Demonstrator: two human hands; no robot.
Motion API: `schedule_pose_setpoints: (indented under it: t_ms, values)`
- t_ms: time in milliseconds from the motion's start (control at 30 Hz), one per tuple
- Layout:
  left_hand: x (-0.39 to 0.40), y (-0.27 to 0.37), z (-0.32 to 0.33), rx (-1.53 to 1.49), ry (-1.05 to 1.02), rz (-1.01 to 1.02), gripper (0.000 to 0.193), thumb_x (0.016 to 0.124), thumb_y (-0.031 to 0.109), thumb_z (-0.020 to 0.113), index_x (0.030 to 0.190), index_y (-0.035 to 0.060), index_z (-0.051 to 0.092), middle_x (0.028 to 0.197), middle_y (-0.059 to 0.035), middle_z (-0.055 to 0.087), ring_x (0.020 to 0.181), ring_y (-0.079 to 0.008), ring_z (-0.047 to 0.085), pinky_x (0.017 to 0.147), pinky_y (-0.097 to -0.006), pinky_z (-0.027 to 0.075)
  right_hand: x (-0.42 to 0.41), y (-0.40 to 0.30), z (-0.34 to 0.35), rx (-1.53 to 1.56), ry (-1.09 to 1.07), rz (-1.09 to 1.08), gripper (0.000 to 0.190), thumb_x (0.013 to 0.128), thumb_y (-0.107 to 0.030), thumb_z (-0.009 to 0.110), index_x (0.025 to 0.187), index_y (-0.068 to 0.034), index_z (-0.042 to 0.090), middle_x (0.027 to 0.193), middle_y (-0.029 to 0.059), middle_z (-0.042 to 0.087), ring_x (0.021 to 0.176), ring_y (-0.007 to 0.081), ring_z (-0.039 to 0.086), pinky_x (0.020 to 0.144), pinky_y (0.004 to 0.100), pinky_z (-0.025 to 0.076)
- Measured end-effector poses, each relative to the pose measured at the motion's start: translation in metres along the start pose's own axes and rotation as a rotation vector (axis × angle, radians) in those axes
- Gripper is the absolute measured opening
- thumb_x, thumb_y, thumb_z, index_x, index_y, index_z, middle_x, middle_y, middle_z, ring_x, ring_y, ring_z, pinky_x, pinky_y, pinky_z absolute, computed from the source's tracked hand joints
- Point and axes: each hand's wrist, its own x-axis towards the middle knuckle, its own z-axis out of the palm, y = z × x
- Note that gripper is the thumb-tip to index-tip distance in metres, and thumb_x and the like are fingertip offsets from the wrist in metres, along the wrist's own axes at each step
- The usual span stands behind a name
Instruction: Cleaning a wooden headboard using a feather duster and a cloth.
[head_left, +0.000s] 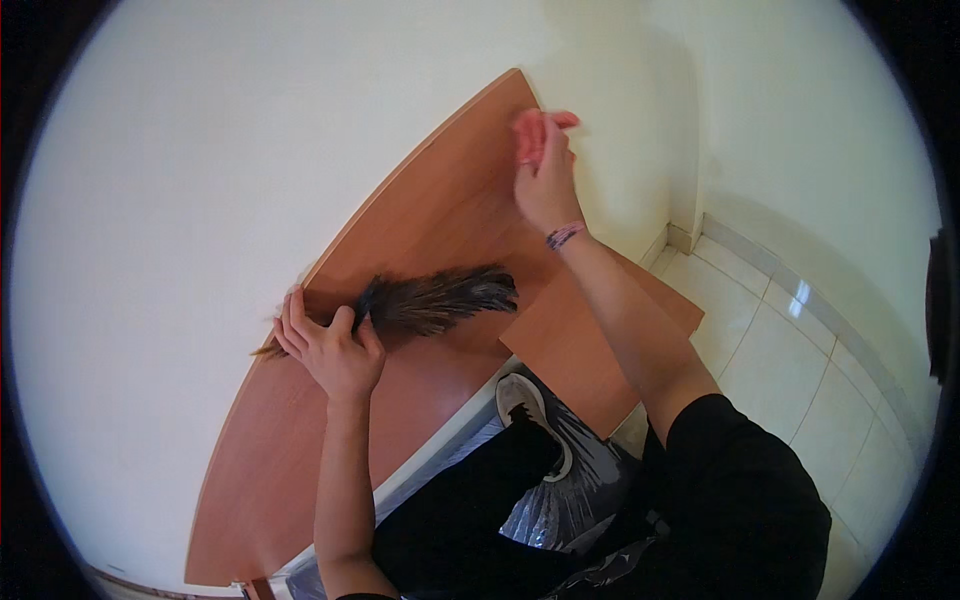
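My left hand (330, 349) is closed around the base of a dark feather duster (442, 300) at the left edge of a reddish-brown wooden board (420, 225). The duster's feathers lie over the board and point right; a thin light-brown end sticks out left of my fingers. Up at the board's far right corner, my right hand (547, 176) grips a pink-red cloth (531, 139), slightly blurred. A braided bracelet (565, 235) circles that wrist.
A smaller wooden panel (577, 352) adjoins the board at right, partly under my right forearm. A white wall (187, 187) borders the board. Below are my shoe (520, 397), plastic-covered material (551, 517) and a tiled floor (795, 367).
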Motion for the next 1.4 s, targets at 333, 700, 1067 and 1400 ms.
schedule_pose_setpoints:
  t_ms: [333,700,1067,1400]
  values:
    - [0.0,0.0,0.002,0.018,0.011,0.026,0.011,0.081,0.018,0.076,0.08,0.0078,0.071,0.157,-0.0304,0.041,0.15,-0.0483,0.034,0.123,-0.068,0.02,-0.149,0.093,-0.02,-0.322,-0.071,0.28,0.063,0.105,-0.009,0.051,0.164,-0.002,0.029,0.163,0.029,0.037,0.155,0.0459,0.032,0.126,0.0502,0.033]
    - [-0.001,0.0,0.006,0.019,0.032,0.027,0.012,0.079,0.019,0.075,0.08,0.0087,0.071,0.159,-0.0292,0.04,0.15,-0.0477,0.034,0.123,-0.0691,0.021,-0.152,0.126,-0.016,-0.651,-0.008,0.266,0.048,0.106,-0.011,0.048,0.152,0.001,0.038,0.151,0.0217,0.049,0.133,0.0387,0.05,0.113,0.0419,0.041]
    - [-0.003,-0.006,-0.005,-0.019,-0.026,0.037,0.011,0.077,0.02,0.077,0.08,0.0099,0.073,0.157,-0.0283,0.044,0.151,-0.046,0.036,0.125,-0.0659,0.021,-0.252,0.036,-0.042,-0.479,-0.862,-0.288,0.04,0.096,-0.029,0.061,0.131,-0.01,0.065,0.13,0.0203,0.066,0.129,0.0409,0.059,0.105,0.0528,0.049]
    - [-0.003,-0.005,-0.003,-0.038,0.006,-0.005,0.011,0.075,0.02,0.08,0.082,0.0119,0.076,0.158,-0.0267,0.045,0.151,-0.0441,0.036,0.125,-0.0638,0.022,-0.2,0.107,-0.051,-0.611,-0.609,-0.01,0.031,0.101,-0.028,0.058,0.125,-0.014,0.071,0.123,0.0153,0.069,0.12,0.0371,0.063,0.106,0.055,0.048]
